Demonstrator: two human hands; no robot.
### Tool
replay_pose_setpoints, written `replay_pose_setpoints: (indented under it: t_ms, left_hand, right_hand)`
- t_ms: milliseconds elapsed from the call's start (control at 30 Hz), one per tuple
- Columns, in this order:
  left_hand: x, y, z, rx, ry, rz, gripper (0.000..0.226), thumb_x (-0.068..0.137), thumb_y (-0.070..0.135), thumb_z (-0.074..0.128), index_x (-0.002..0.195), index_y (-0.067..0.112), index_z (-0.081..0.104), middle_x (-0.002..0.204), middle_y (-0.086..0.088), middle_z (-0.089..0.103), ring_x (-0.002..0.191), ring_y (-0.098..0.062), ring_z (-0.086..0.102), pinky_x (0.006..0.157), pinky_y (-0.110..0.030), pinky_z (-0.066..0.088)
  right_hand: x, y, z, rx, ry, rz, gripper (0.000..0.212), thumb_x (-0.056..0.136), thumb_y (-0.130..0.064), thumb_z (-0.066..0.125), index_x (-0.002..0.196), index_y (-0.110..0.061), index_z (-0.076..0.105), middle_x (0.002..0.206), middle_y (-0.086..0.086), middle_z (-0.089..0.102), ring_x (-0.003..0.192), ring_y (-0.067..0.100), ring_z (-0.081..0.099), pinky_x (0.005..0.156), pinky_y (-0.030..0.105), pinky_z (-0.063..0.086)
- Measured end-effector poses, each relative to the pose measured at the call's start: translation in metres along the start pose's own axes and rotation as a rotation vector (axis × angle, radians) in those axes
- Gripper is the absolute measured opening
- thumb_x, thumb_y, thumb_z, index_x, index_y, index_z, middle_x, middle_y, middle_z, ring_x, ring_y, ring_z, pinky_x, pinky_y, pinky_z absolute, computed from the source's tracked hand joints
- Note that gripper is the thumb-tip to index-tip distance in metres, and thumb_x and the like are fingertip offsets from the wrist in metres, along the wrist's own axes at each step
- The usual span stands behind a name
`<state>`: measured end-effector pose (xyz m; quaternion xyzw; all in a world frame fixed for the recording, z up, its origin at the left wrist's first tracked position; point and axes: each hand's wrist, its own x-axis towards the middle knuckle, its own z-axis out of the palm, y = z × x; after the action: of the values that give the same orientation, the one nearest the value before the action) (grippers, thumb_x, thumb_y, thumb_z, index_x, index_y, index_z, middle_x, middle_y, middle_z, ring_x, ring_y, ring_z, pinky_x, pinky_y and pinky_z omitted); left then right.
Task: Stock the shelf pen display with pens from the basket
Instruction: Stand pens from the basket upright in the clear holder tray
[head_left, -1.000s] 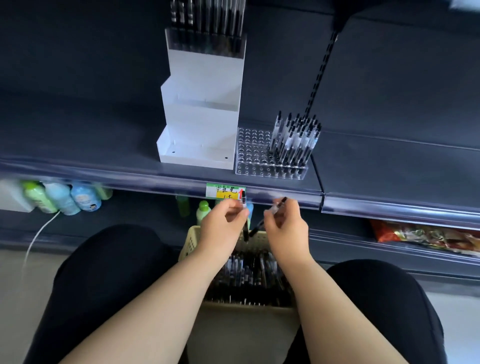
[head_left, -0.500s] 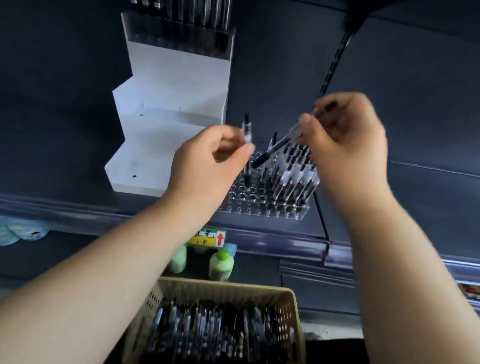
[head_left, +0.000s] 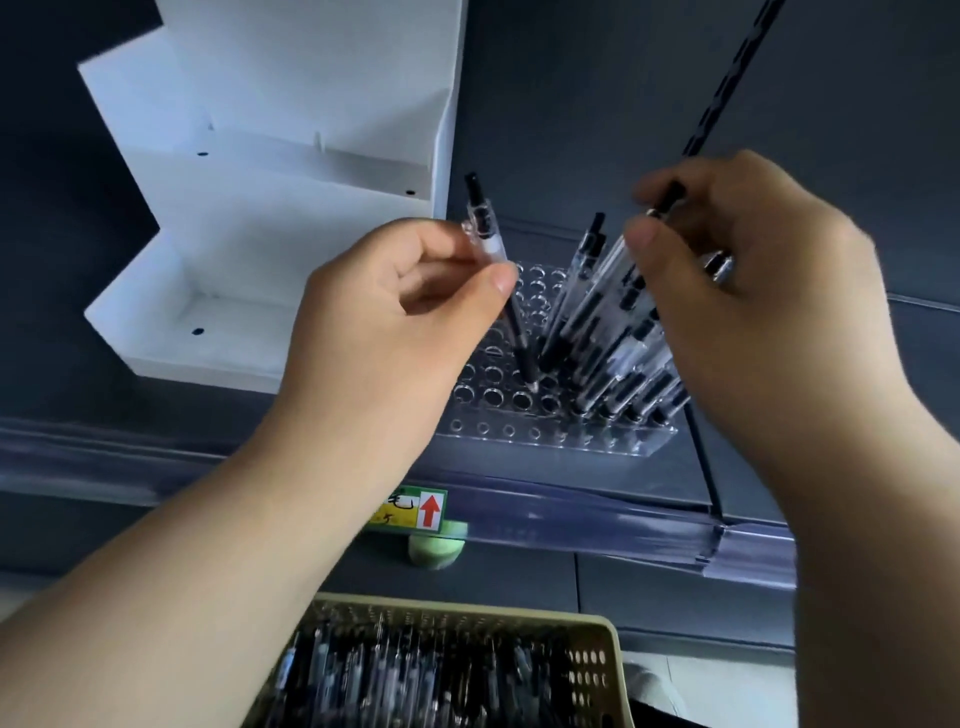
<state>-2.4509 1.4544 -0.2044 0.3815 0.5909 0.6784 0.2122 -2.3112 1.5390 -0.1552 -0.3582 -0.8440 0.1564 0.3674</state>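
Note:
A clear acrylic pen display (head_left: 519, 436) with rows of round holes stands on the dark shelf; several clear pens with black grips (head_left: 613, 364) fill its right side. My left hand (head_left: 384, 332) pinches one pen (head_left: 485, 234) nearly upright, its tip touching a hole near the display's middle. My right hand (head_left: 748, 312) holds another pen (head_left: 618, 275) slanted among the standing pens, its tip pointing down-left at the rack. A beige perforated basket (head_left: 597, 670) full of pens sits at the bottom of the view.
A white stepped cardboard display (head_left: 270, 218) stands left of the rack. A green-and-yellow price label (head_left: 415, 512) with a red arrow is on the shelf edge, a green bottle cap (head_left: 434, 551) under it. A slotted upright (head_left: 727, 88) runs up the back panel.
Both hands rose from the basket to the shelf, each carrying a pen. The left pen's tip has come down onto the rack holes; the right pen has lowered among the standing pens.

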Motion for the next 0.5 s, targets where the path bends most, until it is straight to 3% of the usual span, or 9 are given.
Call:
replay_pose_setpoints:
  t_ms: [233, 333, 400, 500]
  left_hand:
    - [-0.004, 0.001, -0.002, 0.038, -0.036, 0.022, 0.007, 0.080, 0.024, 0.072, 0.086, 0.022, 0.067, 0.087, 0.002, 0.073, 0.080, -0.014, 0.069, 0.077, -0.032, 0.056]
    - [0.000, -0.003, -0.004, 0.074, -0.024, 0.023, 0.016, 0.080, 0.029, 0.070, 0.090, 0.018, 0.067, 0.092, -0.002, 0.072, 0.085, -0.018, 0.069, 0.078, -0.036, 0.057]
    - [0.001, -0.006, -0.005, 0.096, -0.023, 0.025, 0.019, 0.080, 0.032, 0.071, 0.093, 0.018, 0.067, 0.094, -0.001, 0.072, 0.088, -0.020, 0.069, 0.081, -0.041, 0.056]
    - [0.002, -0.010, -0.006, 0.111, -0.037, 0.009, 0.020, 0.082, 0.033, 0.071, 0.097, 0.020, 0.067, 0.096, 0.001, 0.071, 0.091, -0.019, 0.069, 0.081, -0.042, 0.056]
  right_hand:
    - [-0.002, 0.006, 0.002, -0.075, 0.021, -0.075, 0.018, 0.090, -0.027, 0.053, 0.106, -0.026, 0.061, 0.081, -0.022, 0.055, 0.058, -0.006, 0.043, 0.062, 0.000, 0.035]
    - [-0.003, 0.008, 0.002, -0.085, 0.025, -0.075, 0.016, 0.090, -0.025, 0.055, 0.105, -0.025, 0.062, 0.078, -0.014, 0.058, 0.062, -0.006, 0.043, 0.062, 0.000, 0.035]
    - [-0.004, 0.007, 0.004, -0.104, 0.019, -0.075, 0.016, 0.090, -0.023, 0.055, 0.103, -0.021, 0.064, 0.077, -0.006, 0.060, 0.067, 0.005, 0.051, 0.063, 0.006, 0.037]
    - [-0.005, 0.005, 0.007, -0.160, 0.046, -0.106, 0.020, 0.089, -0.021, 0.053, 0.100, -0.016, 0.068, 0.074, -0.006, 0.057, 0.076, 0.025, 0.058, 0.067, 0.030, 0.045]
